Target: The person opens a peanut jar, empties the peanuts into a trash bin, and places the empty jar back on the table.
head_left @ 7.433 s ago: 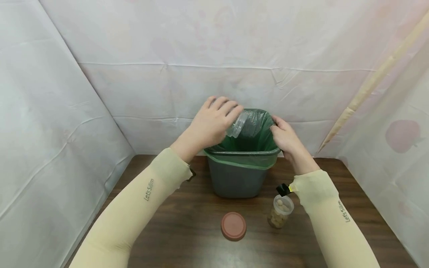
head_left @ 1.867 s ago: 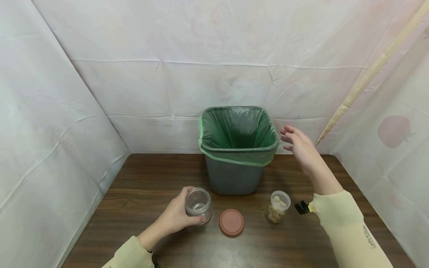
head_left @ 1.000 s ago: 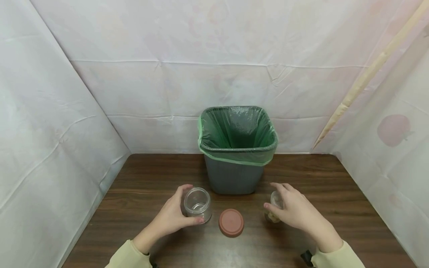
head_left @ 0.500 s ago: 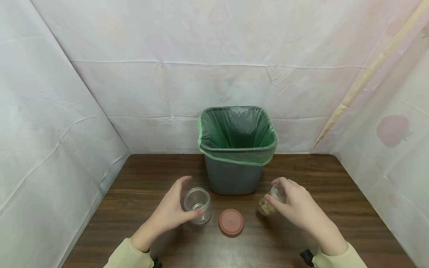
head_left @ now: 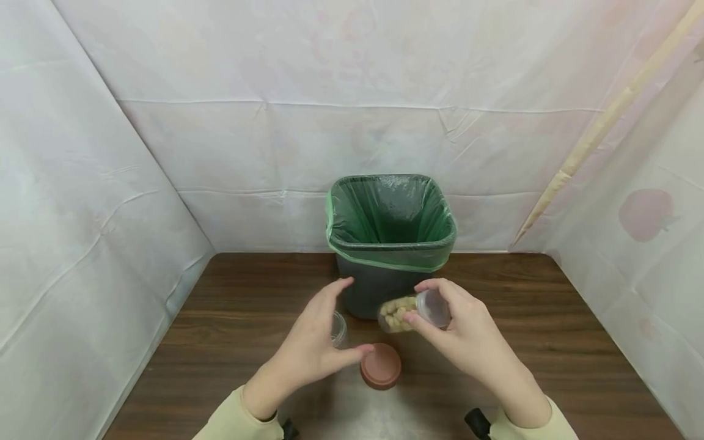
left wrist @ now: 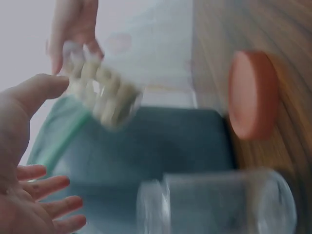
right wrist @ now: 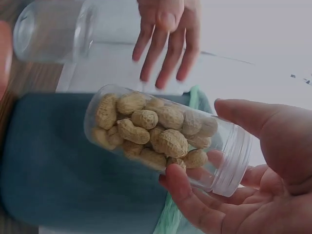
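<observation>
Pale fabric sheets (head_left: 352, 91) stand behind and beside a dark wood-grain table (head_left: 247, 293). In the head view, a gray bin (head_left: 379, 286) with a green liner (head_left: 396, 256) is at center. Below it, the right hand (head_left: 467, 330) grips a peanut jar (head_left: 393, 319), tipped on its side. To the left, the left hand (head_left: 313, 342), thumb and fingers spread apart, partly hides a second clear jar (head_left: 339, 330). A terracotta lid (head_left: 381, 365) lies at lower center.

In the left wrist view, the left hand fills the left edge; the blurred peanut jar is upper left, the lid right, the second jar lower right.

In the right wrist view, peanuts (right wrist: 156, 129) in their shells show at center; thumb and fingers clasp the jar toward its mouth.
</observation>
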A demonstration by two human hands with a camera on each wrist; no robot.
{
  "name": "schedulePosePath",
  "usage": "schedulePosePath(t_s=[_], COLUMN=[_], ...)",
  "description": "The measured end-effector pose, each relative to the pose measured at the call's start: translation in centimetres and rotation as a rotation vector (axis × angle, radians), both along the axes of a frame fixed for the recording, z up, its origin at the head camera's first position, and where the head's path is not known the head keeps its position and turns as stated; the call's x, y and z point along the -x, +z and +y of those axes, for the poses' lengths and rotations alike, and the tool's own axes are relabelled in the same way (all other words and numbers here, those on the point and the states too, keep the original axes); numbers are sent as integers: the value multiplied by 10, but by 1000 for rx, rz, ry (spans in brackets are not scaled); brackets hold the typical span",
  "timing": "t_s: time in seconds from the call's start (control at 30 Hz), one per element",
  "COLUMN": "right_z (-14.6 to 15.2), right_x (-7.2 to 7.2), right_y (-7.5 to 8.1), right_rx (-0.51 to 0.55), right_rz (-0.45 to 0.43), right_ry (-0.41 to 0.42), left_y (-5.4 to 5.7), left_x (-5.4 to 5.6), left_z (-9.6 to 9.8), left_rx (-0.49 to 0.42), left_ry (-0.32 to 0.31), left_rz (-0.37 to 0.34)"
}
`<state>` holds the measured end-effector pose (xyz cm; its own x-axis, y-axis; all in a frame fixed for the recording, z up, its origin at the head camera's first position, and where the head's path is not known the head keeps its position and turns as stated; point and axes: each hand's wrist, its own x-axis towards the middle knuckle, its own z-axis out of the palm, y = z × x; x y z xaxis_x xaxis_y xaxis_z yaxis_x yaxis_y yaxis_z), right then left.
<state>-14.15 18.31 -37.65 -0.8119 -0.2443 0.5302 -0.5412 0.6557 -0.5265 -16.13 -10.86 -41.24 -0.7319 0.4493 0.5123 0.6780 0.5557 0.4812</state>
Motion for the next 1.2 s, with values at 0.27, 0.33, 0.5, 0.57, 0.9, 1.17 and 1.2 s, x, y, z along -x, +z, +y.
schedulePosePath(t_s=[0.27,0.33,0.5,0.57,0.9,1.17,1.2], right_z=[-20,-22,-26,-26,-25,-24,-24], right_x=[-1,-1,0,0,0,-1,-1], right_y=[6,6,4,2,0,0,-1], right_rx=[53,65,90,95,108,126,125], right_rz=[14,22,27,22,40,17,15], right_ry=[83,85,107,118,130,140,141], left_y=[4,3,-3,-6,-9,-14,-15], left_x=[0,2,9,10,9,10,10], left_z=[30,34,41,43,48,49,49], left_rx=[8,0,-22,-25,-47,-68,-68], left_ry=[-47,-54,-53,-59,-70,-84,-85], left_rz=[91,97,53,37,93,164,175])
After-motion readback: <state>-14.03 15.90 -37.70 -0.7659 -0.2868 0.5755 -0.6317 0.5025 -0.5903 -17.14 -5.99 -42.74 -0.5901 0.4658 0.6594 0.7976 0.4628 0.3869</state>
